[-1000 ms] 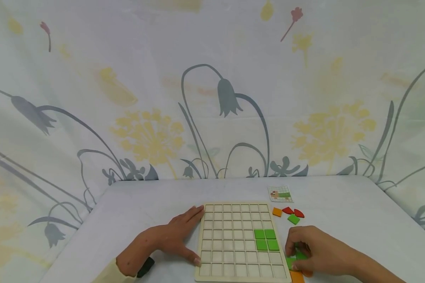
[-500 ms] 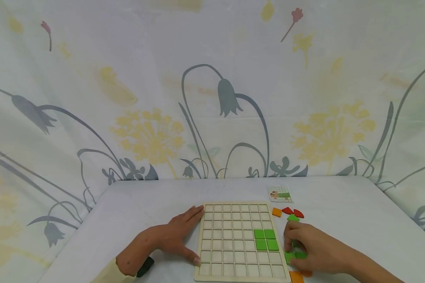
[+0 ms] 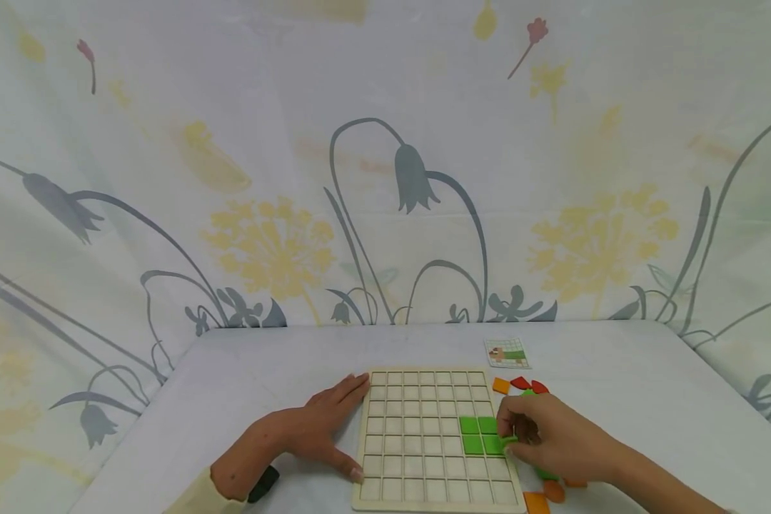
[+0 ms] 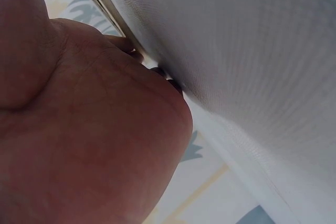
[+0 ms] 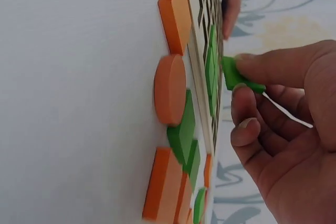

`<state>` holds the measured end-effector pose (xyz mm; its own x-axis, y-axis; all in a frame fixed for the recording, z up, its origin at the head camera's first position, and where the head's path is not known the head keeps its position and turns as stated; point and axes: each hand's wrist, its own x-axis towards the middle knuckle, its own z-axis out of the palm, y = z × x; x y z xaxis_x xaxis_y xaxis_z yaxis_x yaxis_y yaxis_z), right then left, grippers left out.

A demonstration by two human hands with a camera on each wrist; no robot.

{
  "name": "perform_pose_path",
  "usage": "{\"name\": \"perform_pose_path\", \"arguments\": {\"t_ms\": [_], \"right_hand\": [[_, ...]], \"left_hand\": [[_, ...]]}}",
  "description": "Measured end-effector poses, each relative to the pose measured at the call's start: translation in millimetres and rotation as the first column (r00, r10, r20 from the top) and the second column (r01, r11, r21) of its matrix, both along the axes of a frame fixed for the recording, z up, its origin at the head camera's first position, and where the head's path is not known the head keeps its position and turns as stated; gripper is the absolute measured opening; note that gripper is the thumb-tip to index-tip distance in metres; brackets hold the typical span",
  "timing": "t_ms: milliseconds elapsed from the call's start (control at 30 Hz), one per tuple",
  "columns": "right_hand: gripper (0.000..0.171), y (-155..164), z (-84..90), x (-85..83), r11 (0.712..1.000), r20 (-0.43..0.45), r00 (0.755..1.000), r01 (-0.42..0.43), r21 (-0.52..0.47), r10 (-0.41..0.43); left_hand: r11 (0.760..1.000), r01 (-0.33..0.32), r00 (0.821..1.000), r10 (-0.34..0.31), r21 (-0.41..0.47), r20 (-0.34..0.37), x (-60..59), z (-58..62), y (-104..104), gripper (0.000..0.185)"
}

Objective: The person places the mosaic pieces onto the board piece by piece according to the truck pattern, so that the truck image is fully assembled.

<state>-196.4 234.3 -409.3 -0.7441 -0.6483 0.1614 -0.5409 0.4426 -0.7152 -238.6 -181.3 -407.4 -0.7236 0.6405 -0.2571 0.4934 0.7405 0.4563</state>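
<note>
A wooden grid board [image 3: 424, 457] lies on the white table, with a block of green square tiles [image 3: 480, 434] set in its right part. My right hand [image 3: 506, 438] pinches a green square tile [image 3: 512, 440] between thumb and fingers just over the board's right edge, beside that block. The right wrist view shows the same pinch [image 5: 242, 76] on the green tile [image 5: 231, 74], close above the board [image 5: 202, 85]. My left hand [image 3: 343, 428] lies flat on the table against the board's left edge. In the left wrist view its palm [image 4: 79, 129] fills the frame.
Loose pieces lie right of the board: an orange square [image 3: 501, 385], red shapes [image 3: 530, 385], orange pieces [image 3: 540, 501] near the front corner, and green ones partly under my right hand. A small picture card [image 3: 506, 352] lies behind them. A floral cloth backs the table.
My right hand has lifted a green tile from the loose pieces beside the board and moved it left and away to the board's right edge. The left hand has not moved.
</note>
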Motion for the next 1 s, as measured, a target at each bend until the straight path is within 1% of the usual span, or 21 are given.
{"name": "perform_pose_path", "arguments": {"t_ms": [67,267,367,400,500,800,900,1000], "right_hand": [[0.014,-7.3,-0.7,-2.7,1.0,-0.021,1.0,0.004,-0.014,-0.004],[0.013,-32.5,0.3,-10.7,0.999,-0.012,0.999,0.045,-0.021,-0.046],[0.013,-44.0,-1.4,-14.4,0.998,-0.011,0.999,0.038,-0.046,-0.038],[0.013,-47.3,-2.1,-15.5,0.998,0.001,0.999,0.038,-0.047,-0.038],[0.012,-55.8,-4.8,-18.1,0.999,-0.002,0.999,0.041,-0.036,-0.041],[0.013,-64.6,-6.2,-20.5,0.997,-0.016,0.997,0.075,0.022,-0.075],[0.011,-65.2,-5.2,-19.6,0.998,-0.012,0.998,0.06,0.022,-0.06],[0.011,-66.4,-4.4,-18.1,1.0,-0.004,1.0,0.023,0.021,-0.023]], "left_hand": [[1.0,-0.007,1.0,0.007,-0.002,0.003,0.3,-0.7,-0.7,0.128],[1.0,-0.004,1.0,0.004,0.006,0.005,0.1,-3.0,-1.6,0.129],[1.0,0.0,1.0,0.0,0.008,0.002,-0.5,-3.6,-1.4,0.128],[1.0,0.0,1.0,0.0,0.009,0.004,-0.5,-3.3,-1.1,0.128],[1.0,0.0,1.0,0.0,0.007,0.005,-0.5,-2.9,-0.3,0.128],[1.0,-0.004,1.0,0.004,-0.008,0.001,-0.5,-0.5,1.1,0.128],[1.0,-0.005,1.0,0.005,-0.007,-0.001,-0.8,-0.1,0.3,0.128],[1.0,-0.003,1.0,0.003,-0.004,-0.002,-0.6,0.3,-0.4,0.128]]}}
